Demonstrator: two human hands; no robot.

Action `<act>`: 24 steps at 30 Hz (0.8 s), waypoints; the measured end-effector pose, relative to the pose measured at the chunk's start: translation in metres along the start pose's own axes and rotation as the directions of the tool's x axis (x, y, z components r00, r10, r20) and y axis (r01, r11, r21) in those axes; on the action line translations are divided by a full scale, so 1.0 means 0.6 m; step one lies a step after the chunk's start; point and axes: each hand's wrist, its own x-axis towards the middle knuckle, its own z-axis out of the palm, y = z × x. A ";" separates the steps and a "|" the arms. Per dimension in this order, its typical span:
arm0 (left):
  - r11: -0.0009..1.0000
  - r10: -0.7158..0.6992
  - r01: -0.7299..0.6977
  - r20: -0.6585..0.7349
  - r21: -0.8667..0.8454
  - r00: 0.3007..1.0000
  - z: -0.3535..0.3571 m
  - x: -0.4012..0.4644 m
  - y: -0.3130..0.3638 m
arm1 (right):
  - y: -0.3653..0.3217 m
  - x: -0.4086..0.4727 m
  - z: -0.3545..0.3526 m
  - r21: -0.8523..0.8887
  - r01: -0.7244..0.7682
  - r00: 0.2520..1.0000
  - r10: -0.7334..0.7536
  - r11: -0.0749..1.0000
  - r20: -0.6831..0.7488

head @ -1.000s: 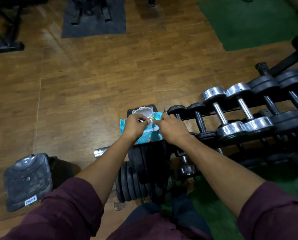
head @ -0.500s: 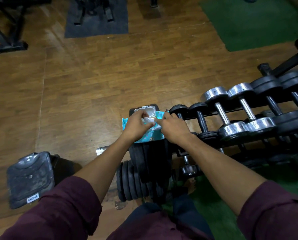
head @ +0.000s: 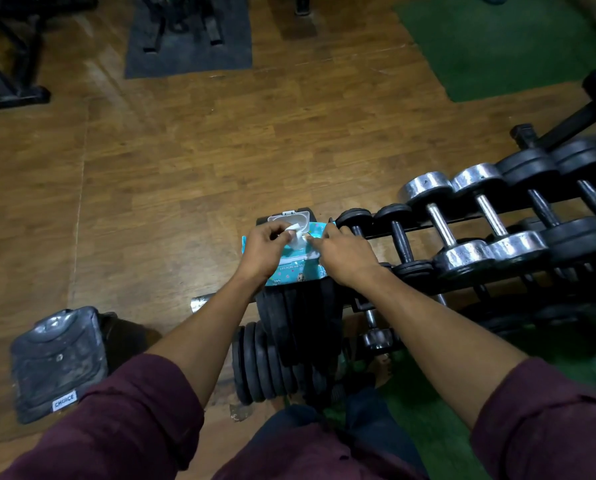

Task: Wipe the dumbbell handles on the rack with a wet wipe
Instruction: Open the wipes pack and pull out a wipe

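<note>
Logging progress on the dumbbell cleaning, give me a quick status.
Left hand pinching a wet wipe out of the open pack. Right hand steadying the pack. Dumbbell handles not yet wiped. Nothing in the way.

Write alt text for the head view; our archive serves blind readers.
A person's left hand pinches a white wipe out of an open teal pack lying on stacked black plates, while the right hand rests on the pack. Dumbbells line a rack to the right, over a wooden floor.
</note>
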 end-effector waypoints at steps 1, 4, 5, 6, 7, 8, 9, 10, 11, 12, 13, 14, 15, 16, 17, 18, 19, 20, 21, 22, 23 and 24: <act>0.999 -0.005 0.005 -0.008 -0.051 1.000 0.001 -0.003 0.005 | 0.000 0.000 0.000 -0.001 -0.001 1.000 0.001 1.000 0.003; 0.983 -0.019 0.014 -0.027 -0.184 0.999 0.003 -0.008 0.024 | 0.000 0.001 -0.002 -0.011 -0.002 1.000 0.002 1.000 0.007; 0.979 -0.016 0.010 -0.028 -0.204 0.999 0.003 -0.009 0.028 | 0.000 0.000 -0.003 -0.016 -0.001 1.000 0.001 1.000 0.008; 0.977 -0.010 0.005 -0.022 -0.213 1.000 0.003 -0.010 0.031 | -0.001 0.000 -0.004 -0.019 0.000 1.000 0.000 1.000 0.010; 0.976 -0.003 -0.001 -0.017 -0.217 1.000 0.003 -0.010 0.035 | -0.001 -0.001 -0.004 -0.019 -0.001 1.000 0.001 1.000 0.011; 0.974 0.005 -0.009 -0.018 -0.225 1.000 0.002 -0.011 0.039 | -0.002 -0.001 -0.005 -0.014 -0.002 1.000 0.002 1.000 0.010; 0.972 0.010 -0.016 -0.027 -0.233 1.000 0.001 -0.010 0.043 | -0.002 -0.001 -0.005 -0.010 -0.003 1.000 0.003 1.000 0.008; 0.969 0.016 -0.025 -0.040 -0.246 0.999 0.000 -0.009 0.049 | -0.002 -0.001 -0.006 -0.007 -0.002 1.000 0.003 1.000 0.008; 0.966 0.022 -0.035 -0.055 -0.254 0.998 -0.001 -0.007 0.053 | -0.002 -0.002 -0.006 -0.007 -0.001 1.000 0.001 1.000 0.011; 0.963 0.030 -0.047 -0.069 -0.264 0.997 -0.003 -0.005 0.058 | -0.002 -0.002 -0.006 -0.008 0.001 1.000 -0.001 1.000 0.013; 0.959 0.032 -0.055 -0.085 -0.278 0.996 -0.005 -0.004 0.063 | -0.002 -0.002 -0.006 -0.013 0.003 1.000 -0.002 1.000 0.015; 0.951 0.024 -0.055 -0.104 -0.305 0.994 -0.009 -0.002 0.070 | -0.002 -0.002 -0.006 -0.018 0.005 1.000 -0.004 1.000 0.015; 0.939 0.011 -0.053 -0.125 -0.341 0.992 -0.013 0.000 0.077 | -0.001 -0.001 -0.005 -0.021 0.006 1.000 -0.006 1.000 0.016; 0.927 0.001 -0.056 -0.146 -0.370 0.989 -0.020 0.002 0.088 | 0.000 -0.001 -0.005 -0.022 0.009 1.000 -0.009 1.000 0.017; 0.921 -0.003 -0.062 -0.165 -0.384 0.986 -0.027 0.005 0.097 | 0.001 0.000 -0.006 -0.022 0.011 1.000 -0.011 1.000 0.022; 0.919 -0.003 -0.068 -0.179 -0.388 0.984 -0.035 0.006 0.107 | 0.002 0.001 -0.007 -0.023 0.012 0.999 -0.011 1.000 0.030; 0.919 -0.006 -0.070 -0.189 -0.389 0.982 -0.042 0.007 0.113 | 0.003 0.002 -0.007 -0.027 0.012 0.999 -0.011 1.000 0.038; 0.917 -0.012 -0.067 -0.194 -0.393 0.981 -0.049 0.006 0.120 | 0.003 0.004 -0.008 -0.033 0.014 0.999 -0.012 0.999 0.042; 0.917 -0.021 -0.060 -0.198 -0.394 0.980 -0.055 0.006 0.122 | 0.003 0.005 -0.009 -0.036 0.013 0.999 -0.011 0.999 0.044; 0.918 -0.033 -0.048 -0.197 -0.395 0.980 -0.060 0.004 0.125 | 0.004 0.005 -0.010 -0.034 0.011 0.999 -0.009 0.999 0.044; 0.916 -0.048 -0.034 -0.193 -0.399 0.980 -0.063 0.002 0.125 | 0.004 0.006 -0.012 -0.027 0.008 0.999 -0.007 1.000 0.043; 0.911 -0.065 -0.018 -0.187 -0.412 0.980 -0.066 -0.001 0.126 | 0.004 0.005 -0.014 -0.019 0.009 0.999 -0.008 1.000 0.037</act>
